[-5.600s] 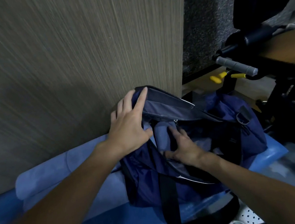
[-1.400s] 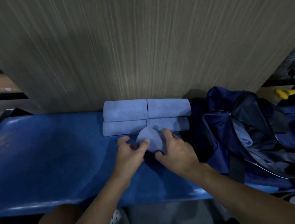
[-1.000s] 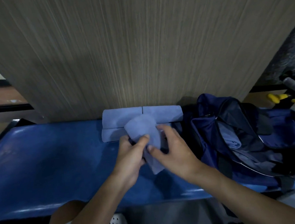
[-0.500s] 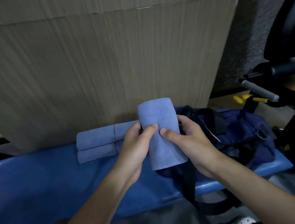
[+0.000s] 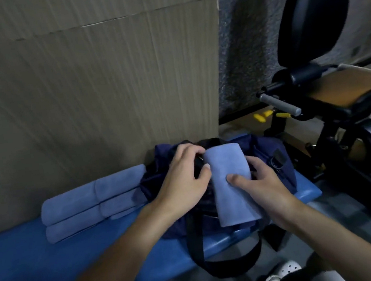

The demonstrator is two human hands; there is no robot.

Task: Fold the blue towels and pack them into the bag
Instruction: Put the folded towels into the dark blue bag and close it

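We are finding no text, brand, number or sign that can be read anywhere in the frame. On the navy bag, right of centre, we are seeing a small dark tag with faint pale marks just below it, too blurred to make out.

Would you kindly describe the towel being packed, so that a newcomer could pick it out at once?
Find the blue bench along the wood-grain wall; a navy duffel bag sits at its right end. Over the bag the right hand grips a folded light-blue towel. Unlike the stacked towels left of the bag, it is in hand, off the bench.
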